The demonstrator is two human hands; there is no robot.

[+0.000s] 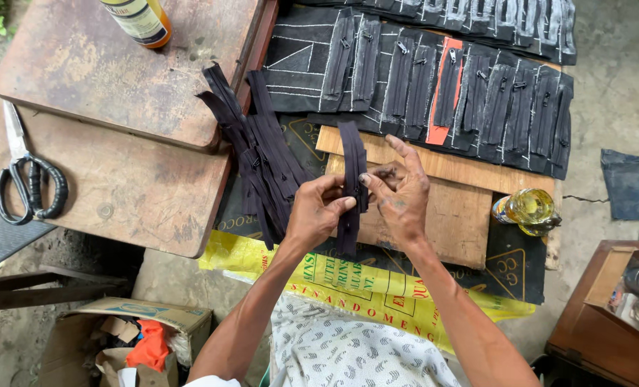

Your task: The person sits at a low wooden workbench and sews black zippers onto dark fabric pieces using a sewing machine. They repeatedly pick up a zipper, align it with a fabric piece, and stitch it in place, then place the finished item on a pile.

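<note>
the left hand (318, 209) and the right hand (399, 195) both pinch one black zipper (351, 188) between thumb and fingertips, holding it upright above the wooden board (457, 215). the grip is only at the middle, so i think the long lower end can swing and the small slider may slip out of the fingers. just left of the hands lies a loose pile of zippers (258, 154), half over the edge of the tabletop (118, 179); a push from the left wrist could make it slide down. i count one pair of scissors (25, 183), one orange bottle (139, 20), one yellow bottle (527, 211) lying on its side, and about ten zippers on the black fabric strip (434, 86), though the pile is too tangled to count.
</note>
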